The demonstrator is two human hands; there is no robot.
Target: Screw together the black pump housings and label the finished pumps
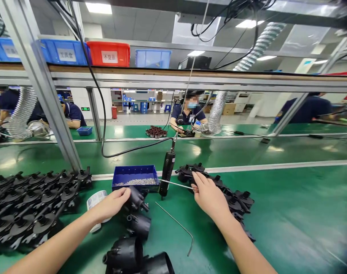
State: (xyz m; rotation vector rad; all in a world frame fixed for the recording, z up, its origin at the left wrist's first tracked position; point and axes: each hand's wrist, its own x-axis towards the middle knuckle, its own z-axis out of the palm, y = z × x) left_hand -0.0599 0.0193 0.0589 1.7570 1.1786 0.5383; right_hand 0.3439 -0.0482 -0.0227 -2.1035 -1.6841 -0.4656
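Note:
My left hand (pixel 116 203) is closed on a black plastic cylindrical housing (pixel 137 198) with a small side spout. In my right hand (pixel 209 194) the fingers pinch a thin metal rod (pixel 176 184), which points left towards the edge of a blue bin (pixel 135 171) full of small shiny metal pieces. A black electric screwdriver (pixel 167 171) hangs upright between my hands, beside the rod. Below it, a long bent metal rod (pixel 177 224) lies on the green table. More black housings (pixel 124 253) lie in front of me, under my left hand.
Rows of black plastic parts (pixel 42 196) cover the left side. Further black parts (pixel 233 201) run along beside my right forearm. A white roll (pixel 97 198) stands behind my left wrist. A black cable (pixel 105 125) hangs from above. Across the bench sits a masked co-worker (pixel 187 114).

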